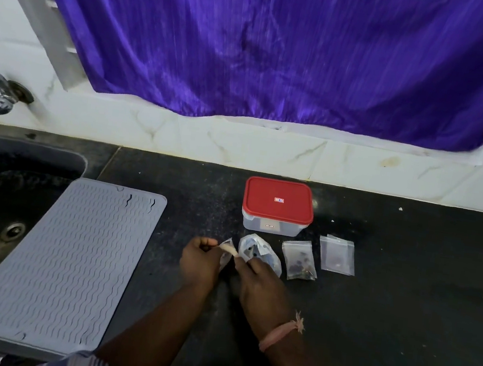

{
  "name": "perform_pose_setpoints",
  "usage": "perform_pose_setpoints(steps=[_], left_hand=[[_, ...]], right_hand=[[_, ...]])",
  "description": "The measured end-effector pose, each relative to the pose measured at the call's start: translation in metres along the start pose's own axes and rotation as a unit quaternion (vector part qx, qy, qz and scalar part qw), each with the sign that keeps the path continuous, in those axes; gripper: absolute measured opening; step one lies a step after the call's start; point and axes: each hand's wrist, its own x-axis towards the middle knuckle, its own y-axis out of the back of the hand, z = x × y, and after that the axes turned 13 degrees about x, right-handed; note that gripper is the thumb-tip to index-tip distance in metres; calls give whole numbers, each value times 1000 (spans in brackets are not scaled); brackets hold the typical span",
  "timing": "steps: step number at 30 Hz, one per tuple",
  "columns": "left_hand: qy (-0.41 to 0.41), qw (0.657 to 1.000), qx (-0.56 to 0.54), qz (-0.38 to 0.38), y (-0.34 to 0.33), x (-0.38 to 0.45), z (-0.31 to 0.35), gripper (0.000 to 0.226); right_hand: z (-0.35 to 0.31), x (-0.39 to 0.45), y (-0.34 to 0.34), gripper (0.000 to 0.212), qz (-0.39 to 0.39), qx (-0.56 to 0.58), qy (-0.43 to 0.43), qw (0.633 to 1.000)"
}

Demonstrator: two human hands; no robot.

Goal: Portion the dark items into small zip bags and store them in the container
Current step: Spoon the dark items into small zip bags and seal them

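Head view of the portioning stage. The left hand (198, 258) pinches the mouth of a small zip bag (226, 254) with curled fingers, while the right hand (261, 280), fingers bent, reaches toward the same opening; whether it carries a dark item cannot be told. Just behind the hands lies a crumpled supply bag (260, 254) holding dark items. To its right a filled zip bag (299, 259) rests flat on the black counter (403, 296), with a stack of spare bags (336, 255) beside it. The container (277, 207), red lid on, stands behind them near the wall. Risks, as judged: the limp bag mouth may collapse and spill dark pieces onto the equally dark counter, where they would be hard to find; the container must be opened before storing.
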Motion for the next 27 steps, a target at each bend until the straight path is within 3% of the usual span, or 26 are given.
perform_pose_setpoints(steps=[2, 4, 8, 10, 18, 27], left_hand=[[6, 1000, -6, -4, 0, 1, 0, 11], [10, 1000, -12, -12, -1, 3, 0, 11], [13, 1000, -6, -22, -2, 4, 0, 12], [8, 1000, 1, -25, -1, 4, 0, 11], [-16, 999, 10, -45, 3, 1, 2, 8], [-68, 995, 48, -49, 11, 9, 9, 9]], right_hand=[[2, 3, 2, 37, 55, 58, -13, 997], [2, 6, 7, 31, 117, 183, -97, 971], [16, 14, 10, 20, 262, 355, -343, 829], [30, 13, 9, 15, 284, 345, -412, 794], [44, 9, -21, 17, 196, 238, -488, 817], [43, 20, -17, 25, 92, 128, -409, 899]])
